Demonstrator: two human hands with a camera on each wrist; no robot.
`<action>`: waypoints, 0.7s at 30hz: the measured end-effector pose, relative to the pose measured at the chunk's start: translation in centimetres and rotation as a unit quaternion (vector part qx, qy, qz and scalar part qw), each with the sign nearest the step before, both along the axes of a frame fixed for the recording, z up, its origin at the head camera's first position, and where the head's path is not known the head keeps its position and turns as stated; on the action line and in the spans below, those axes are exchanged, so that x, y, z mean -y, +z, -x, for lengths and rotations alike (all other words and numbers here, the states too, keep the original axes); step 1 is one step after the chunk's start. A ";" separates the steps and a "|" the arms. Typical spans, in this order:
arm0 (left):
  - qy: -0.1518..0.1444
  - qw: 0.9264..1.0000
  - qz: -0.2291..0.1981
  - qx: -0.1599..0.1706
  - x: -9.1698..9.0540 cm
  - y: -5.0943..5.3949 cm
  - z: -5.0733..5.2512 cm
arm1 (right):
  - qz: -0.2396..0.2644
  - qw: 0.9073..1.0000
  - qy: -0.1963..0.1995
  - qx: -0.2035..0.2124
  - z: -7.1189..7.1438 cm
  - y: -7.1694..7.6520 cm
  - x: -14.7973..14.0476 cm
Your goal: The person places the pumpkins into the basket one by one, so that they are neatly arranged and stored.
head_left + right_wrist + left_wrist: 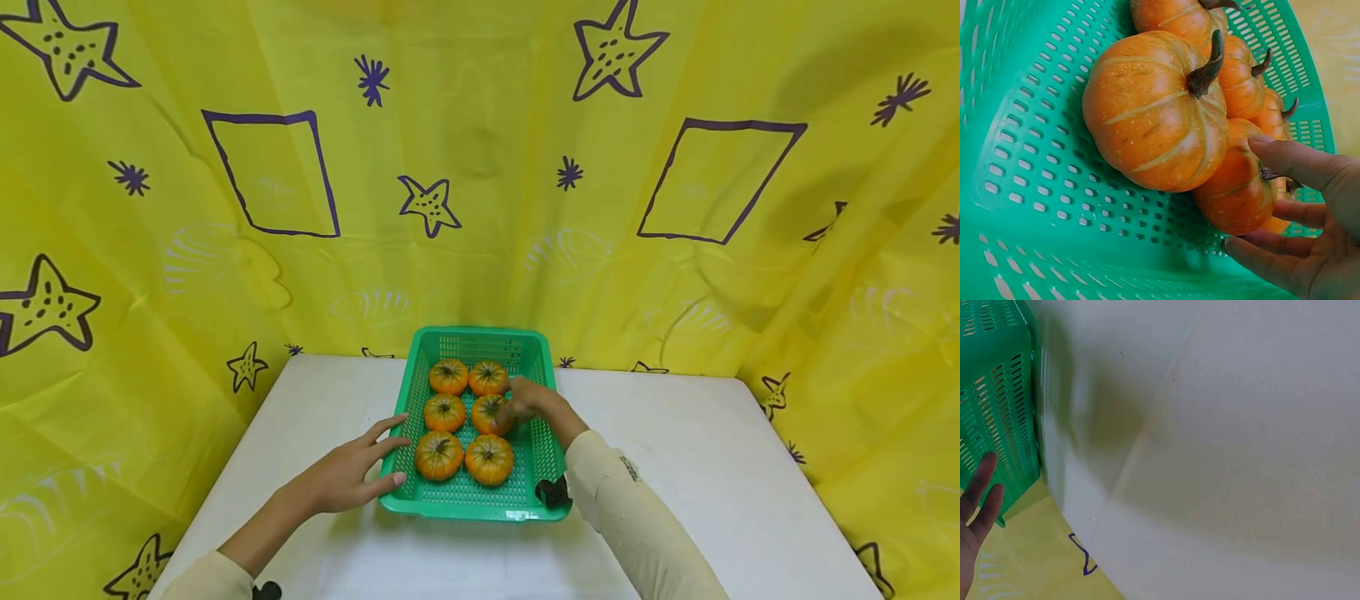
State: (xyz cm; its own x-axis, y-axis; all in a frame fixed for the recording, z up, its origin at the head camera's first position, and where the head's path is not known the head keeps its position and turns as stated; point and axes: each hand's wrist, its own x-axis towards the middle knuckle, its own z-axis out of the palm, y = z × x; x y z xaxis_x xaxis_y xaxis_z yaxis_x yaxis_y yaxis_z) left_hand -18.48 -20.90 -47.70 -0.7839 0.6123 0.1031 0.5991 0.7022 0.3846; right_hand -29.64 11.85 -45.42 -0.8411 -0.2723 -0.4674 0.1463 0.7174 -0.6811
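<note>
Several small orange ribbed pumpkins (438, 456) with brown stems sit in two columns in a green plastic basket (480, 506). In the head view, my right hand (531, 398) reaches over the basket's right side to the middle pumpkin of the right column. The right wrist view shows the thumb over this pumpkin (1235, 197), with the fingers loosely extended along its other side; a firm grip is not visible. My left hand (352, 471) has spread fingers at the basket's left rim. Two of its fingers (988, 509) show beside the slotted wall in the left wrist view.
The basket stands on a white table (675, 483), near its back edge. A yellow curtain (480, 275) with dark starfish drawings hangs behind and at both sides. Black bands show at the wrists.
</note>
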 end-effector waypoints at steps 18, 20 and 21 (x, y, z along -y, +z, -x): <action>-0.007 1.000 0.003 0.009 0.1 0.2 0.0 | 0.040 0.992 0.048 -0.106 -0.8 3.7 -2.5; -0.007 1.000 0.003 0.011 0.2 0.1 0.0 | 0.059 0.990 0.044 -0.120 -1.0 3.9 -3.4; -0.008 1.000 0.003 0.012 0.2 0.1 0.0 | 0.068 0.989 0.042 -0.128 -1.1 4.0 -3.8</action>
State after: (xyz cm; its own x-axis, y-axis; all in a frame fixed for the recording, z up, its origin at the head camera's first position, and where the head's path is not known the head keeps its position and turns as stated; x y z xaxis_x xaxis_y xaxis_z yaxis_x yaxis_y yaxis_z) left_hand -18.43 -21.09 -47.61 -0.7763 0.6250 0.0821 0.6011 0.6948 0.3949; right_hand -28.53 15.67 -41.41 -0.8985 -0.3920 -0.1974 -0.0990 0.6191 -0.7790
